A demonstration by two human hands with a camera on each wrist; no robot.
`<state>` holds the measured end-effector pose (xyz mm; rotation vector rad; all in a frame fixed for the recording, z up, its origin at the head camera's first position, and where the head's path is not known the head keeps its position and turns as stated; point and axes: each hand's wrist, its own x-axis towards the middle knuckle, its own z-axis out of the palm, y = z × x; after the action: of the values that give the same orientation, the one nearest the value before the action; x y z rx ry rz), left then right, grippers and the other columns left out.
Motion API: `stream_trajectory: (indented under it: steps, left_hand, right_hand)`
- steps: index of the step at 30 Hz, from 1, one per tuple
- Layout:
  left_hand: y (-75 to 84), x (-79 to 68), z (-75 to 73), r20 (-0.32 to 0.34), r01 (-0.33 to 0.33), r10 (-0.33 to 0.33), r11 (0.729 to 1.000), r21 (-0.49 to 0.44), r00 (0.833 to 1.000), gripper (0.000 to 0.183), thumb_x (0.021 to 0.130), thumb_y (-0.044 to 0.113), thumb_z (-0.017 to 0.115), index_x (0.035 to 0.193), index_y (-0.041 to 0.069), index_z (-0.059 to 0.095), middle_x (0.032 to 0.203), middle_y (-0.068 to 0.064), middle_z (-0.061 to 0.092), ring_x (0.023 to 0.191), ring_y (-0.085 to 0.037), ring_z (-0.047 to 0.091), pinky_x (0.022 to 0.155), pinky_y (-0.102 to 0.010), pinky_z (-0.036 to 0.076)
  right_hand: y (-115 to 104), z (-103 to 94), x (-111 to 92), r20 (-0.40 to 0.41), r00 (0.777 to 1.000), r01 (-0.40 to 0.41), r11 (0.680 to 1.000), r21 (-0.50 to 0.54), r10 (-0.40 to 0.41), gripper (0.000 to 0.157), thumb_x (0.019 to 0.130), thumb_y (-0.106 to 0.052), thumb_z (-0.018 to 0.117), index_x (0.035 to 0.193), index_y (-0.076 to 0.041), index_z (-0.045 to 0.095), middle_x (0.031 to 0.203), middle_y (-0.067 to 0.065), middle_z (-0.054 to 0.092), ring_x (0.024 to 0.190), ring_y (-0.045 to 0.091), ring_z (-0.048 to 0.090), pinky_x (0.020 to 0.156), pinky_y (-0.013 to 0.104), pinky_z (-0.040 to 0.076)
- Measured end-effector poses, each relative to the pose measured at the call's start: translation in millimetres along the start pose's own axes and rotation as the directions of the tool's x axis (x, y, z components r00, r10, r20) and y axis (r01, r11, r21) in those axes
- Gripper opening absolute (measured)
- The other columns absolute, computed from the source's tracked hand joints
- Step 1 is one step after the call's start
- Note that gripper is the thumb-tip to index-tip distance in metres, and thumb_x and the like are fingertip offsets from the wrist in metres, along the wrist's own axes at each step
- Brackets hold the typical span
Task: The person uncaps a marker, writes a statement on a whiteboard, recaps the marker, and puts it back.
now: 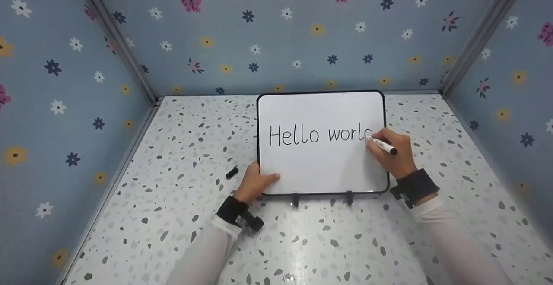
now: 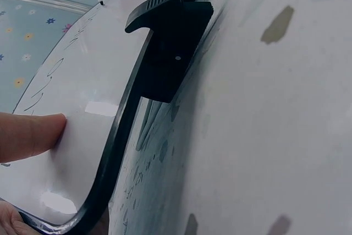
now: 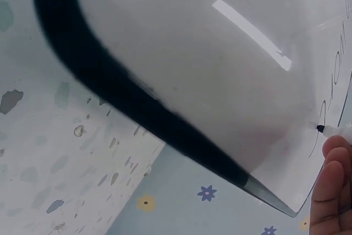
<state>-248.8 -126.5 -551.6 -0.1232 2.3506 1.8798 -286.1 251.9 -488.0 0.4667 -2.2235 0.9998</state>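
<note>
A whiteboard (image 1: 319, 168) with a black frame leans back on small black feet, and "Hello worl" plus part of one more letter stands on it in thin black strokes. My right hand (image 1: 395, 153) pinches a white marker (image 1: 383, 145) at the right end of the writing. In the right wrist view the black marker tip (image 3: 320, 129) meets the board's surface. At the board's lower left edge my left hand (image 1: 254, 183) grips the frame, its thumb (image 2: 33, 136) flat on the white face; the fingers behind are mostly hidden.
A black marker cap (image 1: 232, 172) lies on the speckled tabletop (image 1: 173, 155), left of the left hand. Two black feet (image 1: 295, 199) stick out below the board. Blue flowered panels (image 1: 276, 34) rise behind the table and on both sides.
</note>
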Motion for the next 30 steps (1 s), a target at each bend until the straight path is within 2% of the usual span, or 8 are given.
stream_trajectory:
  steps: [13, 25, 30]
  left_hand:
    - [0.5, 0.1, 0.7, -0.004, -0.027, 0.027, 1.0, -0.001, 1.0, 0.055, 0.088, 0.006, 0.078, 0.137, -0.01, 0.059, 0.135, -0.03, 0.069, 0.123, -0.04, 0.069, 0.116, -0.054, 0.051]
    - [1.7, -0.1, 0.7, -0.01, -0.022, 0.022, 1.0, 0.011, 1.0, 0.058, 0.089, 0.005, 0.078, 0.14, -0.01, 0.057, 0.137, -0.03, 0.068, 0.126, -0.042, 0.068, 0.117, -0.054, 0.05]
    - [2.6, -0.3, 0.7, -0.017, -0.001, 0.001, 1.0, 0.025, 1.0, 0.057, 0.09, 0.006, 0.078, 0.139, -0.01, 0.057, 0.137, -0.03, 0.068, 0.127, -0.042, 0.067, 0.118, -0.054, 0.05]
  right_hand:
    - [5.7, -3.2, -3.1, -0.052, 0.997, 0.055, 0.998, 0.002, -0.055, 0.01, 0.077, 0.009, 0.073, 0.074, 0.0, 0.07, 0.06, 0.01, 0.069, 0.053, 0.006, 0.047, 0.054, 0.011, 0.034]
    - [3.7, -5.4, -2.0, -0.062, 0.998, 0.024, 1.0, -0.015, -0.025, 0.009, 0.079, 0.01, 0.074, 0.076, 0.002, 0.071, 0.063, 0.012, 0.07, 0.054, 0.011, 0.05, 0.055, 0.01, 0.036]
    - [4.3, -7.4, -1.3, -0.044, 0.999, 0.002, 1.0, -0.01, -0.003, 0.008, 0.079, 0.008, 0.075, 0.076, 0.002, 0.07, 0.064, 0.013, 0.07, 0.055, 0.009, 0.051, 0.054, 0.012, 0.038]
